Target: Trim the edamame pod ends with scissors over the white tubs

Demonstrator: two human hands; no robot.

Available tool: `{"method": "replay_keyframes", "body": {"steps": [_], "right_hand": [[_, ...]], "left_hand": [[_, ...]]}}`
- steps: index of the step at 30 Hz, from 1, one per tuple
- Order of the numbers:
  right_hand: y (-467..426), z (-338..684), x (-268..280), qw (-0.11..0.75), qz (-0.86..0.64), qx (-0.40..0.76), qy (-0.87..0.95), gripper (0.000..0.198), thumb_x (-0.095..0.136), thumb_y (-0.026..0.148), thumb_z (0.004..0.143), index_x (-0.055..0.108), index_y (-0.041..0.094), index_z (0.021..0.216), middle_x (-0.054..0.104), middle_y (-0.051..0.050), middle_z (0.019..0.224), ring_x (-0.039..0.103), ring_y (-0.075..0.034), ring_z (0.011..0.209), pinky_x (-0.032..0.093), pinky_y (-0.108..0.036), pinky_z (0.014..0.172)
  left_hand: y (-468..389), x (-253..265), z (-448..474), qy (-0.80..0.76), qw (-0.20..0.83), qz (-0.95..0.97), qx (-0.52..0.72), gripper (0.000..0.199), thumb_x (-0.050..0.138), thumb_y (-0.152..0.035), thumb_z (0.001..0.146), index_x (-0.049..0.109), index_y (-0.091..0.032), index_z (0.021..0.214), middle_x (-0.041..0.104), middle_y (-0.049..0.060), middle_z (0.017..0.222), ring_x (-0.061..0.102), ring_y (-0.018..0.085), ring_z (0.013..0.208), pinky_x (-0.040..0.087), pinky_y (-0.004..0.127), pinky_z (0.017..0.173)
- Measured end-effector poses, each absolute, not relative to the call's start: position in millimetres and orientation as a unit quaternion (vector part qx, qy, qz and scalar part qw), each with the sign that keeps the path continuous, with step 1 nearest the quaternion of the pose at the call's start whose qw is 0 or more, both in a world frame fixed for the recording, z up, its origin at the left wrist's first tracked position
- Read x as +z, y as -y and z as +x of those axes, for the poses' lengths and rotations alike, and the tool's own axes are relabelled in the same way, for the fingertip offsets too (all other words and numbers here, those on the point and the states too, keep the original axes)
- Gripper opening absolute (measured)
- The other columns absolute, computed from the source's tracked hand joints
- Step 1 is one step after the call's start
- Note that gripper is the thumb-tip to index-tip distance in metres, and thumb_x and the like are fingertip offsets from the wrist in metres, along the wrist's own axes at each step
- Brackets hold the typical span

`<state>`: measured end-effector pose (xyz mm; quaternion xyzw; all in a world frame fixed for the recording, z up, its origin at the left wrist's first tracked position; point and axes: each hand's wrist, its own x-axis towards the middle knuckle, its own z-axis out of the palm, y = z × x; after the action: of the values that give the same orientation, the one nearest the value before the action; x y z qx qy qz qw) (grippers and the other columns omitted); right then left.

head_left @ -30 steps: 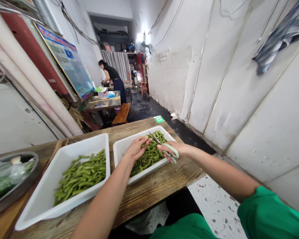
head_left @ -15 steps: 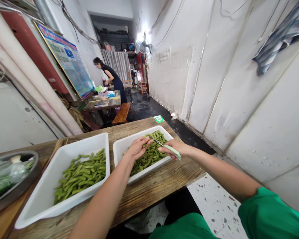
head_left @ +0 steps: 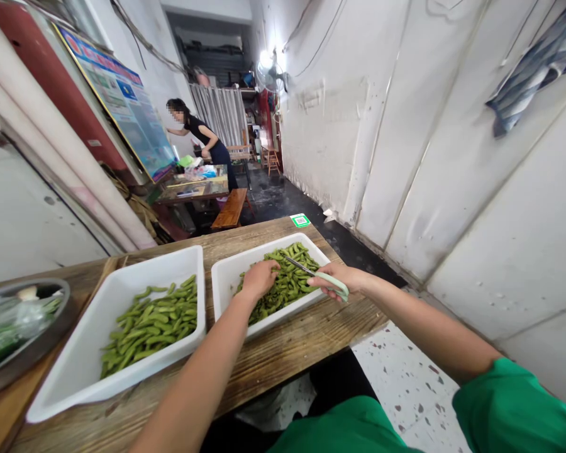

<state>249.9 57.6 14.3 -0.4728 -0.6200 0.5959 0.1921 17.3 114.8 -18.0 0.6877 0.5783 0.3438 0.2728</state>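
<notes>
My left hand (head_left: 260, 279) is palm down over the right white tray (head_left: 225, 296), its fingers curled against the green soybean pods (head_left: 290, 283). What its fingertips pinch, if anything, is hidden. In my right hand (head_left: 336, 279) is a pair of scissors (head_left: 334, 284) with pale green handles. The metal blades point left and away, just above the pods. To the left stands a larger white tray (head_left: 75, 377) with a heap of plump green pods (head_left: 158, 324) in its right part.
Both trays rest on a wooden table (head_left: 283, 352). A metal basin (head_left: 59, 321) with bagged greens stands at the left edge. A green code card (head_left: 300, 221) lies at the far corner. Further back, a person (head_left: 207, 138) leans over another table (head_left: 207, 187) beside a bench (head_left: 230, 209).
My left hand has turned palm down and lowered from the scissor tips to the pods. The scissors have shifted slightly right. The person at the back has stretched an arm towards the wall.
</notes>
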Motion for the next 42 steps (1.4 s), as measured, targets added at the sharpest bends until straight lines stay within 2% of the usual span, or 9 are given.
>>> {"method": "replay_keyframes", "body": {"steps": [4, 10, 15, 18, 21, 25, 34, 38, 42], "right_hand": [[-56, 252, 15, 0.189, -0.479, 0.593, 0.619, 0.041, 0.068, 0.05, 0.063, 0.047, 0.015, 0.06, 0.048, 0.007, 0.041, 0.042, -0.005, 0.029, 0.036, -0.015, 0.026], [-53, 257, 18, 0.178, -0.476, 0.592, 0.625, 0.041, 0.069, 0.049, 0.063, 0.048, 0.014, 0.061, 0.047, 0.007, 0.041, 0.044, -0.005, 0.031, 0.036, -0.014, 0.027], [-52, 260, 16, 0.19, -0.482, 0.595, 0.615, 0.041, 0.065, 0.052, 0.065, 0.047, 0.015, 0.063, 0.049, 0.006, 0.046, 0.043, -0.004, 0.031, 0.036, -0.014, 0.026], [-53, 258, 17, 0.203, -0.485, 0.588, 0.615, 0.042, 0.064, 0.053, 0.066, 0.047, 0.015, 0.063, 0.049, 0.006, 0.045, 0.043, -0.004, 0.031, 0.036, -0.014, 0.026], [-53, 253, 21, 0.2, -0.487, 0.575, 0.626, 0.043, 0.064, 0.054, 0.066, 0.046, 0.015, 0.062, 0.048, 0.006, 0.043, 0.043, -0.005, 0.03, 0.036, -0.015, 0.026], [-51, 247, 29, 0.192, -0.489, 0.571, 0.631, 0.044, 0.061, 0.056, 0.068, 0.047, 0.015, 0.063, 0.049, 0.006, 0.045, 0.045, -0.005, 0.031, 0.036, -0.015, 0.027], [-53, 245, 31, 0.175, -0.504, 0.534, 0.656, 0.046, 0.062, 0.056, 0.066, 0.044, 0.016, 0.057, 0.043, 0.007, 0.038, 0.039, -0.004, 0.029, 0.032, -0.014, 0.026], [-53, 247, 27, 0.155, -0.517, 0.515, 0.666, 0.045, 0.064, 0.056, 0.064, 0.046, 0.015, 0.056, 0.044, 0.006, 0.038, 0.04, -0.005, 0.028, 0.032, -0.015, 0.026], [-55, 248, 30, 0.111, -0.532, 0.488, 0.683, 0.046, 0.065, 0.058, 0.062, 0.048, 0.015, 0.056, 0.046, 0.005, 0.039, 0.04, -0.005, 0.028, 0.032, -0.015, 0.026]], "left_hand": [[-118, -28, 32, -0.59, 0.223, 0.718, 0.295, 0.017, 0.064, -0.006, 0.054, 0.056, -0.018, 0.045, 0.063, 0.01, 0.063, 0.057, 0.027, 0.085, 0.037, 0.03, 0.076], [-116, -27, 46, -0.6, 0.21, 0.7, 0.326, 0.037, 0.063, -0.007, 0.058, 0.037, -0.018, 0.034, 0.056, 0.012, 0.051, 0.057, 0.031, 0.087, 0.038, 0.033, 0.075], [-112, -13, 29, -0.595, 0.184, 0.684, 0.38, 0.018, 0.062, -0.014, 0.063, 0.051, -0.018, 0.05, 0.058, 0.01, 0.062, 0.056, 0.026, 0.085, 0.038, 0.027, 0.07], [-112, -8, 24, -0.584, 0.211, 0.685, 0.38, 0.007, 0.061, -0.024, 0.066, 0.059, -0.017, 0.065, 0.059, 0.004, 0.064, 0.055, 0.018, 0.069, 0.037, 0.024, 0.062], [-109, -7, 29, -0.555, 0.339, 0.654, 0.386, 0.019, 0.059, -0.031, 0.068, 0.061, -0.015, 0.077, 0.059, 0.0, 0.061, 0.046, 0.011, 0.046, 0.034, 0.022, 0.048], [-103, -5, 38, -0.512, 0.445, 0.606, 0.415, 0.033, 0.064, -0.033, 0.063, 0.062, -0.013, 0.089, 0.061, 0.0, 0.061, 0.039, 0.007, 0.038, 0.03, 0.02, 0.04], [-97, -5, 43, -0.497, 0.417, 0.662, 0.375, 0.03, 0.062, -0.033, 0.066, 0.064, -0.014, 0.09, 0.062, -0.001, 0.058, 0.045, 0.009, 0.039, 0.029, 0.021, 0.039], [-95, -7, 43, -0.499, 0.379, 0.712, 0.317, 0.018, 0.055, -0.031, 0.071, 0.065, -0.016, 0.071, 0.056, -0.002, 0.047, 0.046, 0.01, 0.038, 0.031, 0.022, 0.043], [-94, -7, 44, -0.501, 0.356, 0.745, 0.26, 0.021, 0.051, -0.029, 0.073, 0.061, -0.017, 0.059, 0.048, -0.003, 0.036, 0.044, 0.011, 0.036, 0.032, 0.022, 0.046]]}}
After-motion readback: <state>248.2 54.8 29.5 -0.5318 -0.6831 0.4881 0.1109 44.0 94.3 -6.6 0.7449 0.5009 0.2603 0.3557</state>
